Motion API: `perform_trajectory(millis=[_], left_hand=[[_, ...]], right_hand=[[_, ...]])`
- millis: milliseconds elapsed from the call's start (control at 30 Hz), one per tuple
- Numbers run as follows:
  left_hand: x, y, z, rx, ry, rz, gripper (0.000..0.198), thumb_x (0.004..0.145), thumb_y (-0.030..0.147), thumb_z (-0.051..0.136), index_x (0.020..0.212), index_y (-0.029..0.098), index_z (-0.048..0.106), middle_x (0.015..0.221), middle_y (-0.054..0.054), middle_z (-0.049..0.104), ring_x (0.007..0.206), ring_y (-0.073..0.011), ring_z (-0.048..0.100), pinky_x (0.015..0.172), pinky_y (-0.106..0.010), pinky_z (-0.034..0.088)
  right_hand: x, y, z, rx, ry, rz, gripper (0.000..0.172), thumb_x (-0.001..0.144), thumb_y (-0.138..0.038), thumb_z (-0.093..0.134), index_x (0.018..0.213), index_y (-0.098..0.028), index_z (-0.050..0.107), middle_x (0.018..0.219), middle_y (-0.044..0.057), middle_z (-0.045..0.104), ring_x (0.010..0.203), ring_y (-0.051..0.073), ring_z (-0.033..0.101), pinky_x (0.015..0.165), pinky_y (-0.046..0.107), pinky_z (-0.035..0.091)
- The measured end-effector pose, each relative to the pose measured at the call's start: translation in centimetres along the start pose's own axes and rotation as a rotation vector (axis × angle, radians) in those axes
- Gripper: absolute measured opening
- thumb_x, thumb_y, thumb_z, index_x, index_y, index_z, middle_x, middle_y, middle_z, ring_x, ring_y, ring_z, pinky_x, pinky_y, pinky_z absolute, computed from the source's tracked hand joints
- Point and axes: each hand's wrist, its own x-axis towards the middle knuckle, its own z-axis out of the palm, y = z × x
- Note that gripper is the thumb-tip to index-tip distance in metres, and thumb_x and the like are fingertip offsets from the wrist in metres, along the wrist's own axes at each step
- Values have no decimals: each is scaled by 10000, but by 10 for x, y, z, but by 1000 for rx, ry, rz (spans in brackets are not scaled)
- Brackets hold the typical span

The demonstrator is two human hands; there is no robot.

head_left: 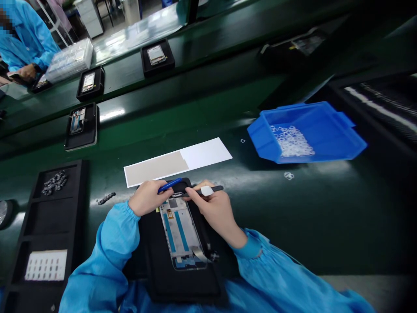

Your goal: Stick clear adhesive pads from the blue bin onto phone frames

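Note:
An opened phone frame [182,232] lies in a black holder [187,278] right in front of me. My left hand [146,198] is closed round a blue pen-like tool [169,185] at the frame's top edge. My right hand [213,208] pinches a dark tool with a white tag [208,190], its tip meeting the blue tool over the top of the frame. Both arms wear blue sleeves.
A white and grey sheet [177,161] lies just beyond the holder. A blue bin [306,130] of small clear parts stands at the right. A black compartment tray [48,226] is on the left. Further holders with phones [81,126] sit on the green belt; another person in blue [24,39] works far left.

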Motion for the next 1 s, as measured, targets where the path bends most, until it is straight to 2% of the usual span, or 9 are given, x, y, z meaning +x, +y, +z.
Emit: perform_trajectory(millis=[233, 567, 733, 900, 1000], left_hand=[[0, 2, 4, 17, 19, -45, 193, 878, 322, 537, 853, 198, 682, 636, 33, 573, 579, -132, 506, 567, -238, 342], [-3, 5, 4, 57, 21, -61, 203, 893, 343, 533, 851, 203, 675, 642, 29, 576, 592, -140, 532, 572, -246, 341], [-2, 8, 7, 166, 37, -95, 173, 884, 355, 578, 917, 227, 688, 708, 13, 646, 667, -171, 609, 580, -258, 356], [0, 14, 5, 293, -3, -101, 192, 912, 354, 554, 973, 236, 692, 824, -20, 717, 787, -225, 671, 612, -286, 389], [1, 18, 2, 331, -25, -99, 200, 919, 352, 548, 1011, 241, 686, 873, -26, 734, 834, -240, 684, 632, -297, 407]], right_hand=[[-1, 3, 0, -24, 21, -8, 272, 836, -415, 645, 641, -227, 619, 618, 15, 616, 609, 191, 643, 519, 279, 471], [-2, 2, 0, -38, 23, -3, 266, 845, -390, 638, 636, -228, 613, 620, 15, 622, 614, 192, 636, 527, 284, 463], [-2, 3, 0, -66, 27, -15, 253, 849, -371, 638, 645, -225, 604, 612, 13, 624, 612, 185, 628, 517, 273, 445], [-5, 3, -4, -116, -13, -121, 251, 876, -329, 616, 656, -210, 599, 615, 3, 601, 563, 155, 594, 515, 265, 429], [-6, 2, -7, -78, 10, -129, 283, 886, -335, 613, 636, -210, 572, 601, -10, 568, 540, 142, 585, 525, 259, 446]])
